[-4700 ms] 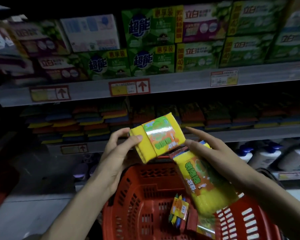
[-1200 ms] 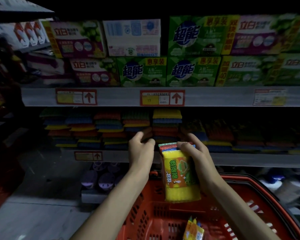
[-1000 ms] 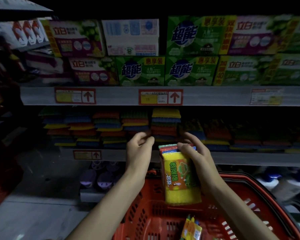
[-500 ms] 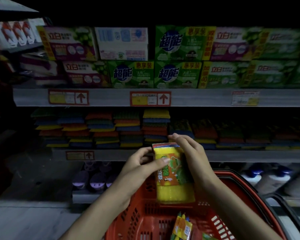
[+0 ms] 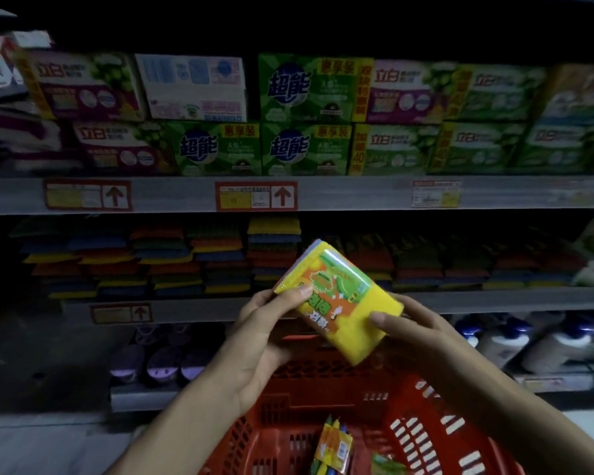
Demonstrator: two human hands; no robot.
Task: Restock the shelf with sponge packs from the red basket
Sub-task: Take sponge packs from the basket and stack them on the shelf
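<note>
A yellow sponge pack [image 5: 347,303] with an orange and green label is tilted in front of the middle shelf [image 5: 477,299], held between both hands. My left hand [image 5: 264,330] grips its upper left end, thumb on the label. My right hand [image 5: 412,327] holds its lower right end, thumb on the yellow face. Below them stands the red basket [image 5: 422,437], with another sponge pack [image 5: 333,447] upright inside. Stacks of sponge packs [image 5: 199,258] fill the middle shelf.
Green and purple soap boxes [image 5: 306,149] line the upper shelf above price tags [image 5: 256,195]. White bottles [image 5: 546,341] stand on the lower shelf at the right, purple round items [image 5: 162,361] at the lower left. The aisle is dim.
The pack has turned from upright to tilted and risen toward the shelf. My left hand, empty at the shelf a second ago, now grips its end. The view has drifted right.
</note>
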